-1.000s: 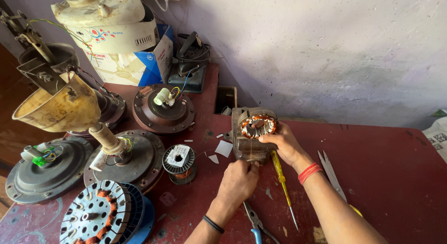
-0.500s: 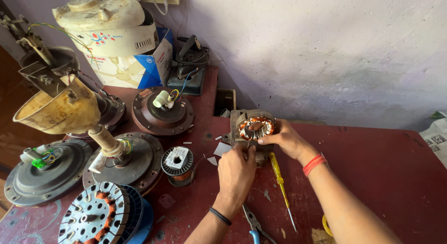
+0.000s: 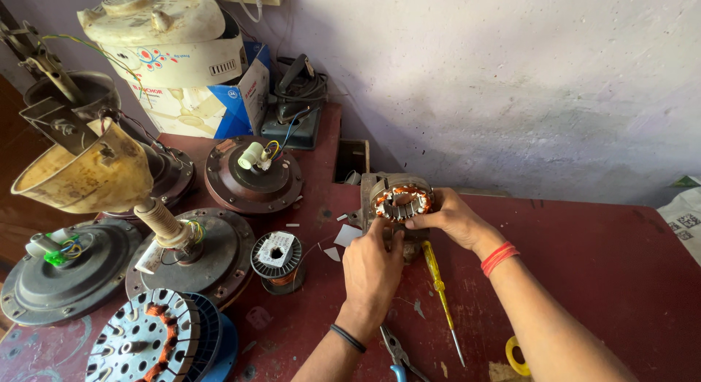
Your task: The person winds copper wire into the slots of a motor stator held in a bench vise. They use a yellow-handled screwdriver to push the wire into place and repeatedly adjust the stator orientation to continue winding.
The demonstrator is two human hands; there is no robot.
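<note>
Both hands, left [image 3: 371, 269] and right [image 3: 450, 218], clasp the stator [image 3: 399, 202] upright on the bench [image 3: 599, 280] near the wall, where a slipped grip could snag and snap its thin copper windings.

Small grey metal motor stator with copper windings [image 3: 398, 203] stands on the dark red workbench [image 3: 599, 280]. Left hand [image 3: 371, 269] grips its near edge; right hand [image 3: 453, 218] holds its right side. Yellow-handled screwdriver [image 3: 438, 294] lies just right of the left hand. Spool of copper wire [image 3: 277, 259] sits left of the stator, blue-handled pliers [image 3: 398, 353] nearer the camera.
</note>
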